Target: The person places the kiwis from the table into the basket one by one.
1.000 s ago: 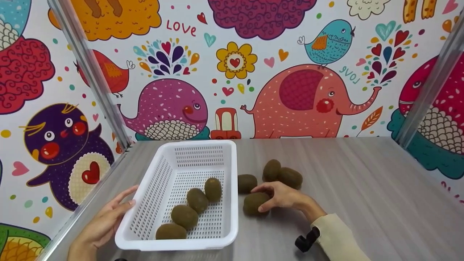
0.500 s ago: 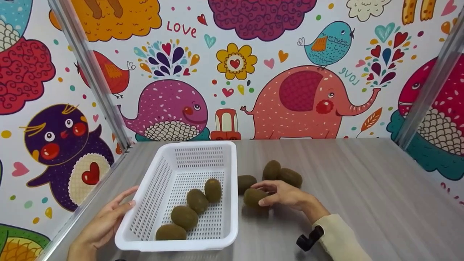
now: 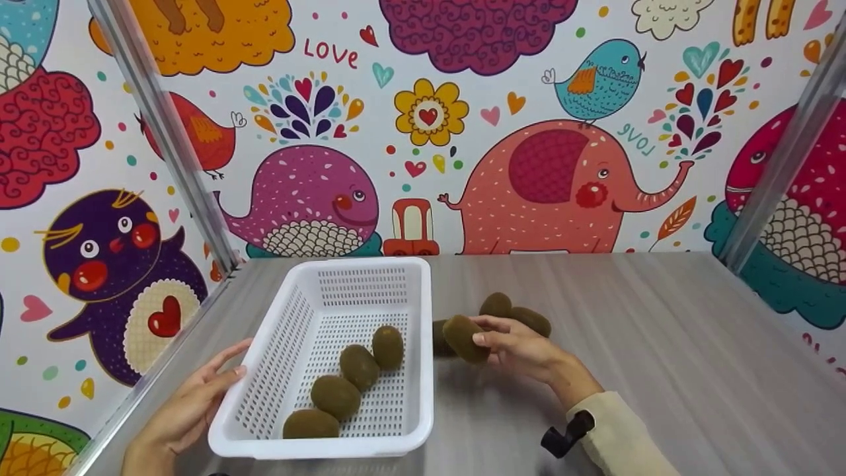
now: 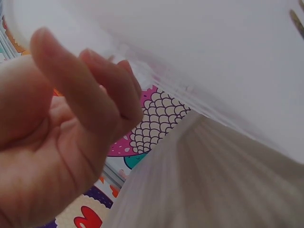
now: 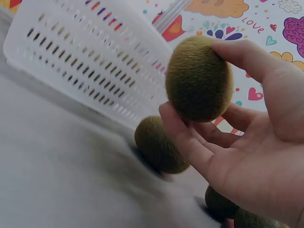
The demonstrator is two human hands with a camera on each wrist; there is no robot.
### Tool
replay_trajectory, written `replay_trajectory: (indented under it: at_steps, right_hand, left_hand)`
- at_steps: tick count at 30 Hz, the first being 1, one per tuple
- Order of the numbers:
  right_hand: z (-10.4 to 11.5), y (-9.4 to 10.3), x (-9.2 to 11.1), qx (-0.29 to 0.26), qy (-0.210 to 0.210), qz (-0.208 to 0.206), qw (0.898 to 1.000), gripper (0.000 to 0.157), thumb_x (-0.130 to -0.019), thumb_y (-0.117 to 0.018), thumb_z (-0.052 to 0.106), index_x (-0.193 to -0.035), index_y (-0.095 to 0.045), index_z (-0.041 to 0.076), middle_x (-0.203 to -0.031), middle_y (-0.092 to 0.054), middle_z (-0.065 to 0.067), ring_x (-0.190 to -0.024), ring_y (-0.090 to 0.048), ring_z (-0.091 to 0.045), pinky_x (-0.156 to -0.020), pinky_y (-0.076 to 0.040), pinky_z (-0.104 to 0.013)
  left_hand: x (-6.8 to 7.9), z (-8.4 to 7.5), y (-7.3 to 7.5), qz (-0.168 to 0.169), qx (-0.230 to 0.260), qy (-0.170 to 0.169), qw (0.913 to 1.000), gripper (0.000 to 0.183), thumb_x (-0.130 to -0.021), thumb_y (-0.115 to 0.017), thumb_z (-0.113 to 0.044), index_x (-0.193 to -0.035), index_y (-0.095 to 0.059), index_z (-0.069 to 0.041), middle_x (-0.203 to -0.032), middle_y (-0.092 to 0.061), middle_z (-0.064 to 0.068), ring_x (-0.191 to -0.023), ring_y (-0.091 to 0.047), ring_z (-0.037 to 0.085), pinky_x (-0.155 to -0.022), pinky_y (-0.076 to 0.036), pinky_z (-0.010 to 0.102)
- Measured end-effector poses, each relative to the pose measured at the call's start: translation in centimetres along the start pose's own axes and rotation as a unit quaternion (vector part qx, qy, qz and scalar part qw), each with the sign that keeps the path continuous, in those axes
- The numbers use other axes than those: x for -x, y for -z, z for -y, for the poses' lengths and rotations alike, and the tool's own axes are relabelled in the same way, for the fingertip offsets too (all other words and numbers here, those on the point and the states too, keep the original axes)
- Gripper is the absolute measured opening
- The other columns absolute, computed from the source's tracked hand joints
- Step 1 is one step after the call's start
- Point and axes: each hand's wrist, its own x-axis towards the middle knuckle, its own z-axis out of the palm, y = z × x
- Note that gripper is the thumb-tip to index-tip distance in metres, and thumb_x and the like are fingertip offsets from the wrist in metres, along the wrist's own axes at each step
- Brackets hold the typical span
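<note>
A brown kiwi (image 3: 464,336) is pinched between the thumb and fingers of my right hand (image 3: 522,348), raised above the table. In the right wrist view that kiwi (image 5: 197,80) stands up on end, with the basket wall behind it. My left hand (image 3: 188,403) touches the outer left rim of the white perforated basket (image 3: 428,396), its fingers loosely bent in the left wrist view. Several kiwis (image 3: 336,395) lie in a slanting row in the basket. Another kiwi (image 3: 441,340) sits by the basket's right wall, partly hidden behind the held one.
Two kiwis, one upright (image 3: 496,305) and one lying (image 3: 533,321), touch beyond my right hand. The grey wood-grain table (image 3: 661,357) ends at a patterned wall (image 3: 423,172). Metal posts (image 3: 178,152) stand at both sides.
My right hand has lifted the kiwi off the table, up and slightly away from me, tilting it. My left hand and the basket have stayed in place.
</note>
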Motion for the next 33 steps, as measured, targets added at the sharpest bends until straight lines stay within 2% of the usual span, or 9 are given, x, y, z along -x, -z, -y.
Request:
replay_trajectory:
  at_steps: [3,7,14,21,27,33]
  right_hand:
    - [0.4,-0.4,0.0,-0.024,0.015,0.011,1.0,0.032,-0.1,-0.055,0.011,-0.132,-0.056,0.008,-0.121,-0.063,-0.003,-0.107,-0.063,-0.015,-0.093,-0.056,-0.026]
    - [0.9,-1.1,0.1,-0.042,0.026,0.017,0.999,0.03,-0.1,-0.054,0.009,-0.13,-0.056,0.008,-0.12,-0.063,-0.003,-0.105,-0.064,-0.014,-0.095,-0.056,-0.028]
    - [1.7,-2.4,0.0,-0.05,0.026,0.004,0.998,0.036,-0.101,-0.052,0.008,-0.137,-0.049,0.002,-0.122,-0.063,-0.005,-0.107,-0.064,-0.016,-0.099,-0.054,-0.031]
    - [2.4,-4.0,0.1,-0.059,0.017,-0.021,0.998,0.036,-0.102,-0.056,0.013,-0.135,-0.049,0.003,-0.123,-0.063,-0.006,-0.11,-0.064,-0.02,-0.103,-0.054,-0.034]
    - [2.9,-5.3,-0.3,-0.048,0.016,-0.02,0.998,0.048,-0.1,-0.06,0.015,-0.141,-0.043,-0.001,-0.126,-0.064,-0.009,-0.11,-0.066,-0.023,-0.104,-0.055,-0.039]
    - [3.2,-6.2,-0.4,-0.025,0.014,-0.026,0.999,0.053,-0.098,-0.064,0.017,-0.143,-0.042,-0.002,-0.125,-0.064,-0.01,-0.108,-0.067,-0.023,-0.102,-0.056,-0.04]
  left_hand:
    - [0.0,0.0,0.0,0.001,0.001,0.001,1.0,0.045,-0.11,-0.032,-0.019,-0.136,-0.046,-0.052,-0.129,-0.066,-0.012,-0.119,-0.066,0.017,-0.097,-0.057,0.045]
    - [0.0,0.0,0.1,0.012,0.009,-0.001,0.9999,0.045,-0.111,-0.03,-0.018,-0.137,-0.045,-0.051,-0.13,-0.066,-0.01,-0.12,-0.065,0.017,-0.096,-0.057,0.045]
    - [-0.1,0.0,0.0,0.002,0.0,0.001,1.0,0.044,-0.11,-0.031,-0.019,-0.137,-0.045,-0.051,-0.129,-0.066,-0.01,-0.119,-0.066,0.018,-0.097,-0.057,0.045]
    - [0.1,0.1,0.1,0.004,-0.001,0.0,1.0,0.045,-0.11,-0.031,-0.018,-0.137,-0.045,-0.052,-0.13,-0.066,-0.011,-0.119,-0.066,0.017,-0.098,-0.057,0.045]
    - [0.2,0.1,0.2,0.0,-0.001,-0.002,1.0,0.046,-0.11,-0.03,-0.018,-0.138,-0.044,-0.051,-0.129,-0.066,-0.01,-0.118,-0.066,0.018,-0.097,-0.057,0.045]
    - [0.1,0.0,0.0,-0.01,-0.004,0.001,0.9999,0.045,-0.11,-0.032,-0.018,-0.137,-0.045,-0.051,-0.128,-0.067,-0.01,-0.117,-0.067,0.018,-0.097,-0.057,0.045]
